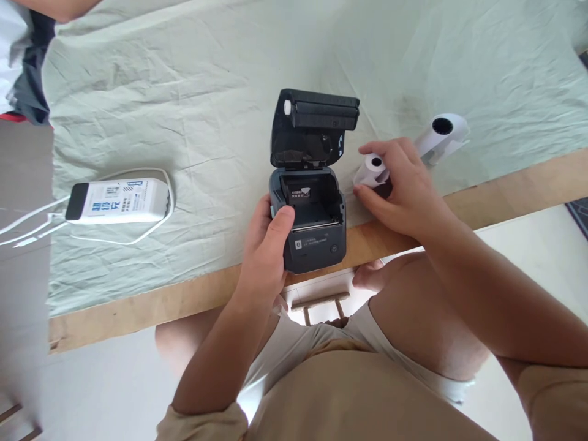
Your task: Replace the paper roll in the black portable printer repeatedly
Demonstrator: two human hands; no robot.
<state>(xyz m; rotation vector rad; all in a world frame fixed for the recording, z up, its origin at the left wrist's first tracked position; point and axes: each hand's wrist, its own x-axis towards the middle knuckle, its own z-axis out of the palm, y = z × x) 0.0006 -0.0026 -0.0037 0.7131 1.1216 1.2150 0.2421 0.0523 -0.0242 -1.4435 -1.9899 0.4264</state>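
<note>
A small dark label printer (316, 248) sits near the table's front edge with its lid (312, 116) swung up. Its paper bay looks bare inside. My left hand (266, 245) grips the printer's left side, thumb on the rim of the bay. To the right of the printer, my right hand (404, 180) has thumb and fingers around a small white paper roll (369, 170) with a dark core. A larger white paper roll (443, 138) lies just beyond that hand, its loose end hanging at the right.
A white power strip or charger block (124, 201) with white cables lies on the left of the pale green tablecloth (193, 110). A wooden edge (147, 305) runs along the table's front. At the top left, another person's arm (59, 7) shows.
</note>
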